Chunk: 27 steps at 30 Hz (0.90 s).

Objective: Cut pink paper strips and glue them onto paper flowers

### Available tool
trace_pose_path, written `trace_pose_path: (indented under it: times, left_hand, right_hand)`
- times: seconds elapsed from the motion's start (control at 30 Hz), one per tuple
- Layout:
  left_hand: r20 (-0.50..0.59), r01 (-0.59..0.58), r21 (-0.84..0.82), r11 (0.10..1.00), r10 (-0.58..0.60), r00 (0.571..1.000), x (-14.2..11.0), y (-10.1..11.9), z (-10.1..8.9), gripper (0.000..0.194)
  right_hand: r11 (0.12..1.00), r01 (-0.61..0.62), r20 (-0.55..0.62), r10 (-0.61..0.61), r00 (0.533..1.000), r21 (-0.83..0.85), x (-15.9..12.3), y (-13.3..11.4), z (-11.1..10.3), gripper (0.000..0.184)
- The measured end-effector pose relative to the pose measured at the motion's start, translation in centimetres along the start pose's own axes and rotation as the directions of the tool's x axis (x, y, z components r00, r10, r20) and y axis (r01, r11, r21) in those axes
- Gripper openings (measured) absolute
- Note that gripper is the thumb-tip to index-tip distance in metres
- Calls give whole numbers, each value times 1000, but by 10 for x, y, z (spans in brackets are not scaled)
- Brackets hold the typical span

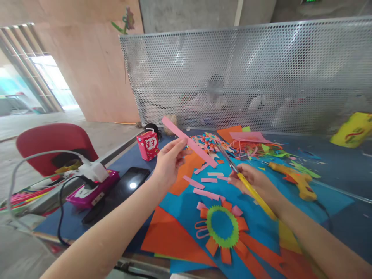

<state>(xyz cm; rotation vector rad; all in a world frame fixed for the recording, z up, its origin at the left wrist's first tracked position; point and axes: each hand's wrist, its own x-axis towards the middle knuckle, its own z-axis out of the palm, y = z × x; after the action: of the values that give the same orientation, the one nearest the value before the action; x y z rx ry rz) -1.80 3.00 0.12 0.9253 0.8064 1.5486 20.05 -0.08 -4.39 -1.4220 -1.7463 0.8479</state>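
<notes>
My left hand pinches a long pink paper strip, held up at a slant above the table. In my right hand is a pair of scissors with long metal blades and a yellow handle, the blades pointing up and left, near the strip's lower end. Below lies a paper flower ring with a green fringed centre edge and orange and pink tabs. Several short pink strips are scattered on the blue paper between my hands.
A yellow glue gun lies at right, with paper scraps behind. On the left are a phone, a purple power strip with chargers, and a red drink carton. A perforated metal screen borders the back; a person sits beyond it.
</notes>
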Motion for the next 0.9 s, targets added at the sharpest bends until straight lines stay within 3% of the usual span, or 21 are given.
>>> trace_pose_path:
  times: [0.13,0.27,0.43,0.7,0.9]
  left_hand:
    - [127,20,81,997,-30,991,-8,-11,5,20]
    - [207,40,160,986,-73,976,-13,-20,9,21]
    - [220,64,186,980,-105,970,-15,-21,11,22]
    - [267,16,234,972,-80,961,-17,-21,9,22]
    - [261,-10,239,971,-55,964,-16,-21,10,22]
  right_hand:
    - [989,27,-46,-20,999,146,-2,-10,6,33]
    - [987,56,-133,-36,990,149,-4,-22,7,37]
    - [981,65,-189,-30,982,182,-6,-28,8,39]
    - [953,139,-187,-90,978,270,-3,-15,9,35]
    - [940,71,-145,-24,989,333,-3,-14,10,36]
